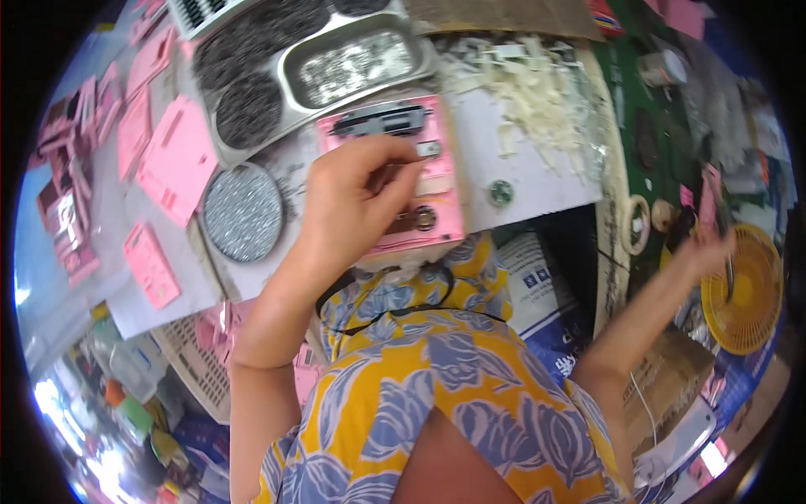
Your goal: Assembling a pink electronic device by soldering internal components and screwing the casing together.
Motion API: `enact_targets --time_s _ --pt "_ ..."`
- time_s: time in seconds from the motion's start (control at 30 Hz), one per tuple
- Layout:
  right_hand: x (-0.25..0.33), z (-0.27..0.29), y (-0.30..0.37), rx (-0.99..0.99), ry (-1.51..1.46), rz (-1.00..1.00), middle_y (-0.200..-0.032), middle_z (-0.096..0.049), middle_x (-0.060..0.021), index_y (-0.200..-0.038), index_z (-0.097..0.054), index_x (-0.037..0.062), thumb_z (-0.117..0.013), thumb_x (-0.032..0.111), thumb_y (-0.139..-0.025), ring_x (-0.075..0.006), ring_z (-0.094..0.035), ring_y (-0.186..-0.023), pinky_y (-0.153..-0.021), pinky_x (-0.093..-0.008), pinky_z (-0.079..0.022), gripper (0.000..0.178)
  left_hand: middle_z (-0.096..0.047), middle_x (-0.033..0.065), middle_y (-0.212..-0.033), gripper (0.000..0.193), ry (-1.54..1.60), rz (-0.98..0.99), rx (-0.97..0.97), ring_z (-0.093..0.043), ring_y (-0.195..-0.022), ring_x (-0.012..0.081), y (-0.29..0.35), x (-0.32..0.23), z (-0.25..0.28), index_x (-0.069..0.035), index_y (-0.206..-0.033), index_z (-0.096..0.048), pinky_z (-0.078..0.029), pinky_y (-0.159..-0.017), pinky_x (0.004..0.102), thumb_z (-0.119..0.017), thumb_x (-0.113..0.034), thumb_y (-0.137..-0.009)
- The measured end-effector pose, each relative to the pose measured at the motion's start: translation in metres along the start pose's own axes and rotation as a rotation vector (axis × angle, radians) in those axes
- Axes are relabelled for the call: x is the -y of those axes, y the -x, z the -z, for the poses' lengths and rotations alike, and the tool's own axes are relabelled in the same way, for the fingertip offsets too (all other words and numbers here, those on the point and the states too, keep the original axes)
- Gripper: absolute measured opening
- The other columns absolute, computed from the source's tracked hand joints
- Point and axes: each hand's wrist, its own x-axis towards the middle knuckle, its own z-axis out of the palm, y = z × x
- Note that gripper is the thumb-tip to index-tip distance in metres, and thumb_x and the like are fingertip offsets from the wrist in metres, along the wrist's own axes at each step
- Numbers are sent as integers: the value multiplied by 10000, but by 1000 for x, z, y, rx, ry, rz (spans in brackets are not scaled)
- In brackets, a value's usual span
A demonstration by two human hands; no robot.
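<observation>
A pink plastic housing [453, 189] lies in front of me near the table's edge, with a dark grey part [382, 120] set across its far end. Over the middle of this housing is my left hand [357, 181], thumb and forefinger brought together; whatever is between them is hidden. Close to those fingertips sits a small silvery piece [429, 149], and a round dark part [426, 219] shows nearer to me. Far to the right, my right hand [708, 254] reaches beside a yellow basket [745, 286]. Its fingers are blurred, next to a pink piece [709, 197].
A metal tray [323, 107] holds dark and shiny small parts. Left of the housing stands a round dish of silvery bits [243, 212], near pink panels [178, 160]. Cream strips [537, 92] are heaped at the back right. A green round piece [500, 193] lies on the table.
</observation>
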Motion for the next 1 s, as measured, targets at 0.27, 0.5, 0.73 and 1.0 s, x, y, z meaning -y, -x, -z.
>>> enact_targets --time_s 0.27,0.5,0.73,1.0 --pt "1 -32 178 514 -205 -382 -980 -658 -131 -1128 -620 -49 -674 153 -915 -195 -640 -893 -745 -262 -528 298 -612 26 -1016 136 -493 -325 -159 -532 -1000 272 -13 31 -15 -102 -812 -745 -387 -874 408 -824 -132 -706" --pt "7 -100 273 1133 69 -49 -838 -594 -32 -1088 -624 -30 -764 -6 -853 -79 -500 -718 -653 -215 -387 275 -588 14 -1008 141 -539 -315 -133 -507 -1006 269 -16 29 -21 -124 -810 -748 -357 -883 418 -831 -140 -698" --pt "0 -105 280 1179 44 -63 -802 -568 -27 -1093 -618 -41 -769 -10 -859 -72 -468 -691 -633 -214 -366 280 -586 13 -1004 143 -555 -319 -135 -508 -990 274 -17 30 -21 -126 -800 -739 -364 -869 409 -830 -137 -690" --pt "-4 -111 282 1227 21 -37 -798 -563 -19 -1105 -622 -33 -777 -1 -864 -68 -461 -688 -626 -214 -357 288 -591 11 -1013 150 -584 -320 -142 -513 -992 268 -16 31 -21 -123 -804 -737 -361 -868 410 -828 -143 -686"
